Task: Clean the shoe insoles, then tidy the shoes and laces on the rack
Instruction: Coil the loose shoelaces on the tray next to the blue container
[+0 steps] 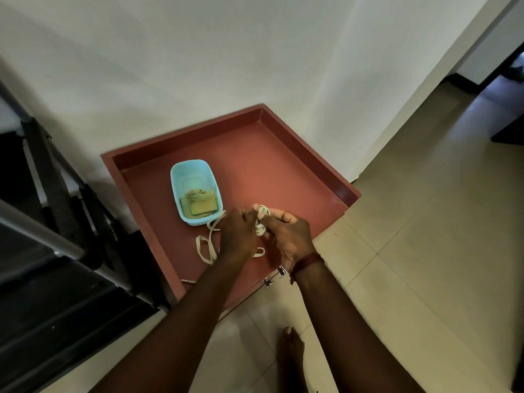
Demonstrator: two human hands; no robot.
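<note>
Winding, it seems: both sets of fingers (279, 215) pinch a bundled white lace (262, 219) between left hand (238, 236) and right hand (289, 236), loose loops trailing on the red rack top (283, 154) beside the blue tub (195, 191). Next, gather the slack.

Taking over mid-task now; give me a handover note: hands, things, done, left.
Left hand and right hand both grip the white lace, partly wound into a bundle; its loose end trails on the rack top. The blue tub with a yellowish cloth sits there too. No shoes or insoles in view, so cleaning can't be judged. To do: finish winding, put the lace away.
</note>
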